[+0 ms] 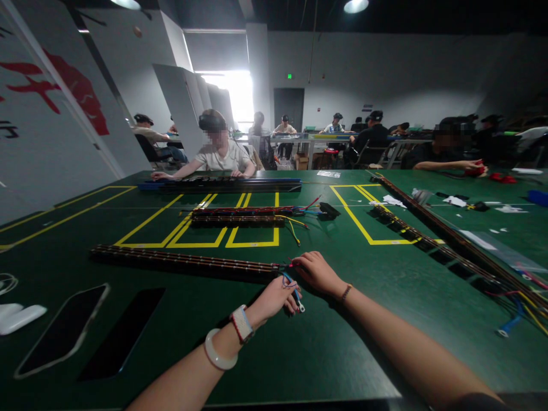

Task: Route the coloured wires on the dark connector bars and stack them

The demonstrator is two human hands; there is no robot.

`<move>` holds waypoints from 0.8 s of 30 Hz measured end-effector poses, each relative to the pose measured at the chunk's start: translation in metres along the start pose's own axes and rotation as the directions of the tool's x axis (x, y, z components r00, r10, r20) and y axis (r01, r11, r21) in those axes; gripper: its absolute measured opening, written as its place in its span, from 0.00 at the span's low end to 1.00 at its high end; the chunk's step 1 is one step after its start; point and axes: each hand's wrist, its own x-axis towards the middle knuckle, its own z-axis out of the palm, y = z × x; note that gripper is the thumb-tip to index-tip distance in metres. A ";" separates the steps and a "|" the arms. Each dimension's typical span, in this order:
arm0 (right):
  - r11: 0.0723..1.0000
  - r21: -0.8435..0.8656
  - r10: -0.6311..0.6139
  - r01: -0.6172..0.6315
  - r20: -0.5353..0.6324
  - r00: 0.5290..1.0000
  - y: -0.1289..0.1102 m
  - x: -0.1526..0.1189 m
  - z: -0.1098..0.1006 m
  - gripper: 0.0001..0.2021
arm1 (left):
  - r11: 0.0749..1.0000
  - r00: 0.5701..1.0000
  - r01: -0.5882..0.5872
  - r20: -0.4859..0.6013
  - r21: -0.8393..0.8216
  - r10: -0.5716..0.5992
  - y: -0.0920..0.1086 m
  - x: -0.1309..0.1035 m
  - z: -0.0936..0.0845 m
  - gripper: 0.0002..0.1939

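Observation:
A long dark strip assembly (184, 261) with copper-coloured rails lies across the green table (363, 314) in front of me. Wires come out of its right end. My left hand (270, 298) is closed round a blue cable (295, 292) there; the cable's ring terminal (302, 309) sticks out past the fingers. Just to the right, my right hand (319, 273) has its fingertips pinched together at the end of the strip, by a bit of red wire (291, 264). How firmly the fingers hold it is partly hidden.
Two phones (64, 331) (124, 334) and a white case (21, 318) lie at front left. Shorter wired strips (237, 220) rest on yellow tape lines ahead. More long strips (440, 245) with cables lie at right. Across the table sits a person (220, 151); another person (447, 151) is at far right.

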 end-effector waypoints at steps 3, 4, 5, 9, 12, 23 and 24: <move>1.000 -0.002 0.003 -0.003 0.007 1.000 0.000 0.000 0.000 0.09 | 1.000 1.000 -0.012 0.013 0.008 0.011 -0.003 0.001 -0.001 0.16; 1.000 -0.002 0.004 -0.004 0.009 1.000 0.000 0.000 0.000 0.09 | 1.000 1.000 -0.019 0.014 0.011 0.018 -0.004 0.002 -0.001 0.16; 1.000 0.000 0.004 -0.004 0.011 1.000 0.000 0.000 0.000 0.09 | 1.000 1.000 -0.026 0.015 0.012 0.026 -0.006 0.003 -0.002 0.17; 1.000 0.003 0.008 -0.008 0.017 1.000 0.001 0.000 0.001 0.09 | 0.999 0.999 -0.045 0.016 0.000 0.045 -0.010 0.006 -0.002 0.21; 1.000 0.003 0.009 -0.010 0.029 1.000 0.000 0.000 0.001 0.09 | 0.999 0.999 -0.042 0.020 0.000 0.042 -0.010 0.006 -0.002 0.22; 1.000 0.003 0.015 -0.015 0.035 0.999 -0.002 0.000 -0.002 0.11 | 0.999 0.999 -0.034 0.015 -0.011 0.034 -0.005 0.003 -0.001 0.19; 1.000 0.004 0.015 -0.015 0.035 0.999 -0.002 0.000 -0.002 0.11 | 0.999 0.999 -0.030 0.013 -0.014 0.030 -0.004 0.002 0.000 0.18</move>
